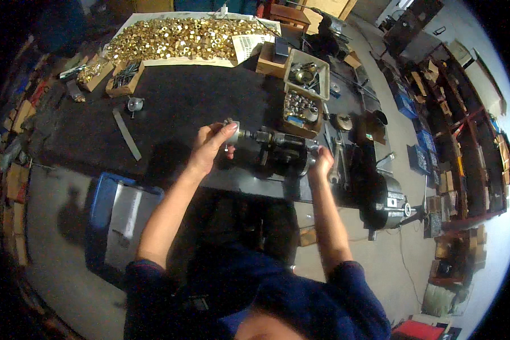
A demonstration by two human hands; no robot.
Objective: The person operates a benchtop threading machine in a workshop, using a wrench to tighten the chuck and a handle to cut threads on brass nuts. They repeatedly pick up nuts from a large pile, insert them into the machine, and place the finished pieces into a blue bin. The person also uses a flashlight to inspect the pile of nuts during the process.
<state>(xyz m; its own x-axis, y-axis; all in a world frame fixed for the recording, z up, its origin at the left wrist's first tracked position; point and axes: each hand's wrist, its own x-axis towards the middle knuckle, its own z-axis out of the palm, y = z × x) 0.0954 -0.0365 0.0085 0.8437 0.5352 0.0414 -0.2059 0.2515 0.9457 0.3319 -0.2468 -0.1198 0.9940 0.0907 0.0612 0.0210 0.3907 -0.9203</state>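
In my left hand (pixel 207 148) is a small silvery metal fitting (pixel 234 135), pinched between thumb and fingers. It is at the left end of a spindle that sticks out of a dark metal bench fixture (pixel 286 141); whether the two touch I cannot tell. My right hand (pixel 322 162) is closed around the fixture's right end, and the part under its fingers is mostly hidden. Farther left on the dark workbench lies a similar small round metal fitting (pixel 135 104), close to a flat metal strip (pixel 127 135).
Many brass nuts (pixel 175 41) cover a sheet at the back. Small boxes (pixel 124 78) of metal parts stand at left, trays (pixel 303 110) of fittings behind the fixture. Wrenches (pixel 338 161) lie right of my right hand, near a black vise-like machine (pixel 388 201). Below left is a blue bin (pixel 99 218).
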